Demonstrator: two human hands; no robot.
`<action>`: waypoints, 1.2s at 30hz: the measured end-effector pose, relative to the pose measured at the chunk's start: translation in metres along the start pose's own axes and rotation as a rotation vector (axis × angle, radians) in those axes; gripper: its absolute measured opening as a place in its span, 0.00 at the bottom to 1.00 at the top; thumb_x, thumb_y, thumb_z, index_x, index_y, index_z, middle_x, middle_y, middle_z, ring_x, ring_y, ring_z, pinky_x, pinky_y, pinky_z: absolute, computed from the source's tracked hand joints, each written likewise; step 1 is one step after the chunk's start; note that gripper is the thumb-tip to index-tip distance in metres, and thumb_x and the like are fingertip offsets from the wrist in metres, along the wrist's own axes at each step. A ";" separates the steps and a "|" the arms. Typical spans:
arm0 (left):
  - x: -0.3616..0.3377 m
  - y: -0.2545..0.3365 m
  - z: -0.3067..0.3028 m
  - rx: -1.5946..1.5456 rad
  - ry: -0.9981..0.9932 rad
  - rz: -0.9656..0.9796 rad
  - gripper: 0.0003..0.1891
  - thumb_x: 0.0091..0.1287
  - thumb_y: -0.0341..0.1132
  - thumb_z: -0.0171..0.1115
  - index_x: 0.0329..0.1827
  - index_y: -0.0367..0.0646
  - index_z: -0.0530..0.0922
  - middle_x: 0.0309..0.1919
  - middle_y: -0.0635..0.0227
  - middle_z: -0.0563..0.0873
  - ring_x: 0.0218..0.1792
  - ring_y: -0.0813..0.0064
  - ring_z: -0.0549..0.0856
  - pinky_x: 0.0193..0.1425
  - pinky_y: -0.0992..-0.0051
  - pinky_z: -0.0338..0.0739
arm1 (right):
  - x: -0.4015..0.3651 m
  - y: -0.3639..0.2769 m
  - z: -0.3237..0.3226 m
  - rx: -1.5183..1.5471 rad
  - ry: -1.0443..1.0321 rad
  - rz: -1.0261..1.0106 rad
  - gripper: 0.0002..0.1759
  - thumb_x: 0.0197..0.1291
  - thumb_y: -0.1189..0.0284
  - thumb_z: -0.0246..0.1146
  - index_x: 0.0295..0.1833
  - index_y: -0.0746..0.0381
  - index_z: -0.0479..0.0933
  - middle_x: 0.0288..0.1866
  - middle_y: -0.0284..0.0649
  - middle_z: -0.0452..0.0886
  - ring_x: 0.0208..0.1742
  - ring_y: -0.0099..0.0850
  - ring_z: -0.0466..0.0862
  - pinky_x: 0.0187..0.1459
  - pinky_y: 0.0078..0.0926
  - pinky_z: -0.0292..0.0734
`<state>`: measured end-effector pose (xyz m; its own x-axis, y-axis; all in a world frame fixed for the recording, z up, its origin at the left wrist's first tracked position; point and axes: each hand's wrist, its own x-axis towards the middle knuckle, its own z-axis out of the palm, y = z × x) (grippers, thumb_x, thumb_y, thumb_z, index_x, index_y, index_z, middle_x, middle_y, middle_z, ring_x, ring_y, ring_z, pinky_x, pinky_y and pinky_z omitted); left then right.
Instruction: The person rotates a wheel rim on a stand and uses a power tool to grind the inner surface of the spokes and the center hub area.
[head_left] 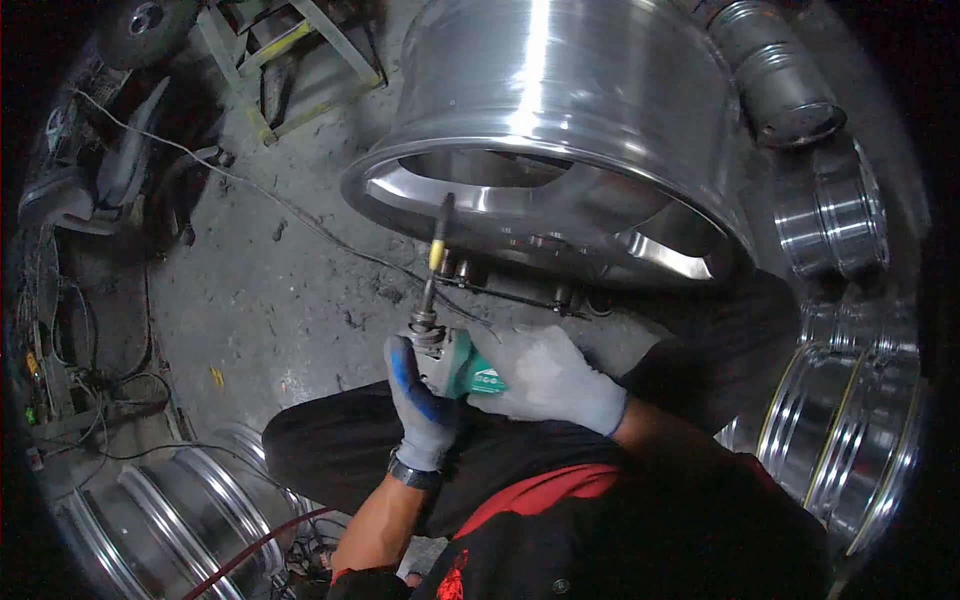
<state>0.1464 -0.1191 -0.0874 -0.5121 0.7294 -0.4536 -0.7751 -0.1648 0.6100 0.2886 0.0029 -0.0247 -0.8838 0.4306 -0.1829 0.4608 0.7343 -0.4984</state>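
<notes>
A green and grey angle grinder (462, 364) is held in front of my lap. My left hand (415, 400), in a grey glove with a blue patch, is wrapped round its metal head. My right hand (550, 378), in a pale glove, grips the green body. From the head a long spindle with a yellow band (437, 254) points away from me, its dark tip overlapping the rim's opening in view; whether it touches cannot be made out. The large shiny wheel rim (570, 75) faces me with its spoked side, above the floor.
Several metal rims (835, 430) stand at the right, below a metal drum (785, 85). More rims (165, 515) lie at lower left. A cable (290, 205) crosses the concrete floor (235, 290). A metal frame stand (290, 60) is at the back.
</notes>
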 end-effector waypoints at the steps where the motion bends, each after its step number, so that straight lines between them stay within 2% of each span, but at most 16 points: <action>1: 0.001 0.002 -0.002 0.001 0.000 0.000 0.14 0.81 0.38 0.63 0.62 0.40 0.78 0.50 0.64 0.84 0.51 0.70 0.85 0.58 0.67 0.81 | 0.005 -0.002 -0.001 0.001 0.000 0.000 0.46 0.55 0.46 0.76 0.71 0.64 0.72 0.43 0.51 0.88 0.44 0.49 0.91 0.44 0.47 0.86; 3: -0.001 0.009 -0.002 1.118 -0.011 0.705 0.17 0.75 0.27 0.65 0.65 0.37 0.76 0.56 0.60 0.86 0.53 0.68 0.87 0.59 0.66 0.82 | 0.016 -0.007 -0.003 0.006 0.066 -0.064 0.46 0.53 0.48 0.77 0.70 0.66 0.73 0.46 0.52 0.88 0.46 0.49 0.91 0.45 0.45 0.87; 5: 0.004 0.014 -0.008 1.090 -0.022 0.666 0.21 0.75 0.28 0.66 0.69 0.37 0.74 0.58 0.59 0.85 0.56 0.67 0.86 0.62 0.66 0.82 | 0.030 -0.008 0.003 0.018 0.047 -0.066 0.46 0.53 0.49 0.77 0.71 0.65 0.73 0.50 0.52 0.87 0.48 0.48 0.91 0.46 0.45 0.87; 7: 0.008 0.019 -0.004 0.291 0.109 0.375 0.27 0.73 0.28 0.69 0.73 0.36 0.70 0.61 0.58 0.83 0.59 0.68 0.85 0.66 0.67 0.81 | 0.042 -0.008 0.008 0.032 0.033 -0.069 0.46 0.52 0.50 0.77 0.71 0.65 0.73 0.54 0.52 0.87 0.51 0.47 0.91 0.47 0.44 0.88; 9: 0.019 0.025 -0.009 0.045 0.093 0.300 0.34 0.67 0.27 0.74 0.75 0.36 0.67 0.63 0.56 0.82 0.61 0.66 0.84 0.69 0.66 0.80 | 0.051 -0.007 0.008 -0.017 0.134 -0.162 0.47 0.51 0.51 0.78 0.72 0.65 0.72 0.61 0.51 0.84 0.54 0.46 0.90 0.49 0.44 0.89; 12: 0.017 0.033 -0.002 0.111 0.066 0.294 0.35 0.67 0.25 0.74 0.76 0.35 0.67 0.63 0.57 0.82 0.61 0.66 0.84 0.69 0.64 0.80 | 0.056 -0.010 0.008 -0.002 0.196 -0.183 0.38 0.51 0.53 0.77 0.61 0.66 0.76 0.51 0.49 0.87 0.53 0.46 0.90 0.49 0.45 0.88; 14: 0.021 0.030 -0.019 1.205 0.000 0.940 0.34 0.69 0.23 0.72 0.76 0.36 0.67 0.62 0.59 0.83 0.61 0.67 0.84 0.69 0.64 0.80 | 0.053 -0.011 0.006 -0.010 0.162 -0.161 0.43 0.51 0.51 0.77 0.67 0.66 0.74 0.57 0.50 0.85 0.54 0.46 0.91 0.50 0.45 0.88; 18: 0.017 0.014 -0.022 0.968 0.069 0.553 0.29 0.68 0.21 0.71 0.72 0.36 0.71 0.60 0.60 0.83 0.59 0.69 0.84 0.65 0.65 0.81 | 0.033 -0.006 0.010 0.021 0.109 -0.077 0.47 0.52 0.49 0.78 0.72 0.65 0.73 0.59 0.51 0.85 0.50 0.46 0.91 0.48 0.45 0.89; 21: 0.000 0.007 0.005 0.885 -0.013 0.526 0.21 0.70 0.31 0.76 0.60 0.37 0.77 0.53 0.60 0.83 0.54 0.66 0.84 0.62 0.64 0.78 | 0.008 -0.004 0.003 -0.018 0.060 -0.012 0.48 0.53 0.47 0.77 0.72 0.65 0.72 0.52 0.51 0.87 0.46 0.47 0.91 0.46 0.45 0.88; 22: 0.000 0.004 -0.005 1.170 -0.085 0.705 0.24 0.71 0.30 0.75 0.65 0.36 0.74 0.53 0.59 0.83 0.54 0.65 0.84 0.64 0.64 0.77 | 0.001 -0.004 0.005 -0.022 0.054 -0.018 0.48 0.53 0.47 0.77 0.72 0.65 0.72 0.52 0.51 0.87 0.46 0.47 0.91 0.46 0.45 0.88; 25: 0.004 -0.002 -0.023 1.302 -0.145 0.756 0.27 0.72 0.28 0.73 0.70 0.35 0.70 0.55 0.59 0.83 0.56 0.65 0.84 0.64 0.65 0.77 | -0.006 -0.004 0.009 -0.067 0.068 0.032 0.48 0.54 0.44 0.77 0.71 0.66 0.72 0.47 0.51 0.87 0.44 0.48 0.91 0.44 0.45 0.87; 27: 0.006 -0.006 -0.027 1.305 -0.145 0.757 0.29 0.73 0.26 0.71 0.73 0.34 0.68 0.57 0.57 0.81 0.57 0.66 0.83 0.65 0.65 0.77 | -0.004 -0.003 0.010 -0.036 0.081 0.010 0.46 0.54 0.48 0.77 0.69 0.66 0.70 0.47 0.52 0.88 0.43 0.50 0.91 0.44 0.49 0.88; 30: 0.011 -0.002 -0.016 0.974 -0.010 0.628 0.22 0.67 0.26 0.75 0.62 0.36 0.76 0.51 0.59 0.86 0.52 0.66 0.87 0.59 0.67 0.82 | 0.010 -0.005 0.012 -0.017 0.154 -0.068 0.44 0.54 0.48 0.77 0.68 0.65 0.71 0.47 0.52 0.88 0.44 0.49 0.92 0.44 0.49 0.88; 33: 0.012 0.016 -0.005 0.997 0.033 0.799 0.20 0.71 0.25 0.71 0.63 0.36 0.76 0.53 0.59 0.86 0.55 0.68 0.87 0.62 0.66 0.81 | 0.033 -0.014 0.005 -0.006 0.059 -0.060 0.44 0.53 0.49 0.77 0.67 0.66 0.72 0.49 0.52 0.88 0.48 0.48 0.92 0.46 0.47 0.88; 35: 0.023 0.020 -0.019 0.274 0.081 0.388 0.21 0.71 0.23 0.69 0.65 0.35 0.75 0.54 0.58 0.86 0.56 0.67 0.86 0.65 0.64 0.80 | 0.045 -0.011 0.010 -0.008 0.127 -0.126 0.46 0.52 0.49 0.78 0.69 0.66 0.72 0.53 0.53 0.87 0.50 0.48 0.91 0.48 0.45 0.88; 36: 0.013 0.034 -0.005 -0.088 0.039 0.188 0.20 0.83 0.35 0.61 0.73 0.39 0.72 0.62 0.57 0.83 0.61 0.70 0.83 0.69 0.65 0.78 | 0.049 -0.010 0.012 -0.013 0.193 -0.193 0.49 0.51 0.49 0.78 0.72 0.66 0.72 0.57 0.54 0.86 0.52 0.48 0.91 0.49 0.44 0.88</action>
<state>0.1116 -0.1186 -0.0751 -0.6631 0.6546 -0.3632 -0.6931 -0.3537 0.6281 0.2395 0.0108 -0.0388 -0.9242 0.3733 0.0803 0.2874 0.8185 -0.4975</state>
